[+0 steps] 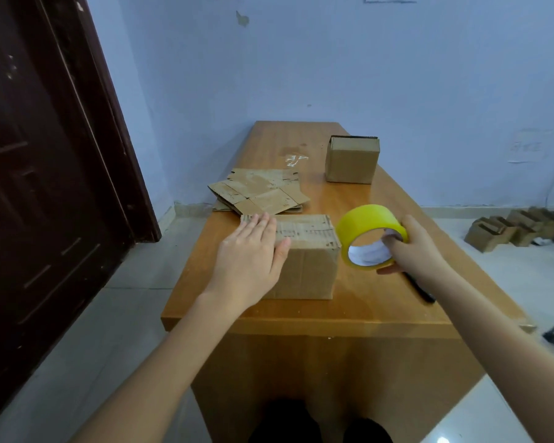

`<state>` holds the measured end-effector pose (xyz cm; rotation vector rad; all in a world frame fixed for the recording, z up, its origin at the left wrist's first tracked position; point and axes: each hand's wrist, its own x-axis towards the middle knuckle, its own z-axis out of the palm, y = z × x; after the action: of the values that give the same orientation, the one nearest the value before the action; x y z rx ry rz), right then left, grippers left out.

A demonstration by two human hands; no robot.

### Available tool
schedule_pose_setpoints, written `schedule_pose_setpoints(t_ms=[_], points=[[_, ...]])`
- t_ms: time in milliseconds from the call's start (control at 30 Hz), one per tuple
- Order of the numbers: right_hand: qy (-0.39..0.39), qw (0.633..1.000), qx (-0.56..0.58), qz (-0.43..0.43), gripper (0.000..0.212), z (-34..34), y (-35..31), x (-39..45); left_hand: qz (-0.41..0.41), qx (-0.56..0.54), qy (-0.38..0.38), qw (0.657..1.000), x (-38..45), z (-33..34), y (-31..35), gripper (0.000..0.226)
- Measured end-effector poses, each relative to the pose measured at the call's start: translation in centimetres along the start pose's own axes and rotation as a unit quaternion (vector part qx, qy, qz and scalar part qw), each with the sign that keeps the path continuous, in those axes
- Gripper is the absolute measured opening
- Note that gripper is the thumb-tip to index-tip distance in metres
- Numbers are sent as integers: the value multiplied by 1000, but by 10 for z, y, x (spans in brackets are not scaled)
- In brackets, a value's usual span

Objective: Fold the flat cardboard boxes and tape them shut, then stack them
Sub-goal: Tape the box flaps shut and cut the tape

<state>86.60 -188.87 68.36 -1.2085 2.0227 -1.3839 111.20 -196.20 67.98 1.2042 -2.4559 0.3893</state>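
A folded cardboard box point(311, 266) stands on the wooden table point(381, 302) near its front edge. My left hand point(251, 251) lies flat on the box's top left part, fingers straight. Just right of the box my right hand point(411, 251) grips a yellow roll of tape point(365, 225), fingers hooked through its core. A pile of flat cardboard boxes point(259, 191) lies behind the box. A second folded box point(352, 159) stands at the back right of the table.
A black pen or knife point(421, 290) lies on the table under my right wrist. A dark door point(45, 155) is at the left. More cardboard pieces point(509, 228) sit on the floor at the right. A scrap of clear tape point(296, 159) sticks to the tabletop.
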Motion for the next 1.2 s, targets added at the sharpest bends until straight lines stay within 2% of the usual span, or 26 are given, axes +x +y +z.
schedule_pose_setpoints(t_ms=[67, 200, 433, 633, 767, 1067, 1200], points=[[12, 1000, -19, -19, 9, -2, -4, 6, 1, 3, -1, 1000, -1, -1, 0, 86], [28, 986, -138, -92, 10, -11, -16, 17, -1, 3, 2, 1000, -2, -2, 0, 85], [59, 970, -156, -178, 16, -26, -54, 12, -3, -4, -4, 1000, -3, -1, -2, 68], [-13, 981, -150, -125, 12, -20, -31, 9, 1, -17, 5, 1000, -4, 1, -1, 64], [3, 989, -108, -101, 8, -16, -7, -1, 4, -54, 20, 998, -1, 2, -1, 57], [69, 954, -195, -216, 16, -33, -53, 8, -15, -75, 26, 997, -5, -4, 3, 79], [55, 953, -217, -204, 14, -35, -49, 6, -14, -51, 15, 998, -6, -3, 3, 78]])
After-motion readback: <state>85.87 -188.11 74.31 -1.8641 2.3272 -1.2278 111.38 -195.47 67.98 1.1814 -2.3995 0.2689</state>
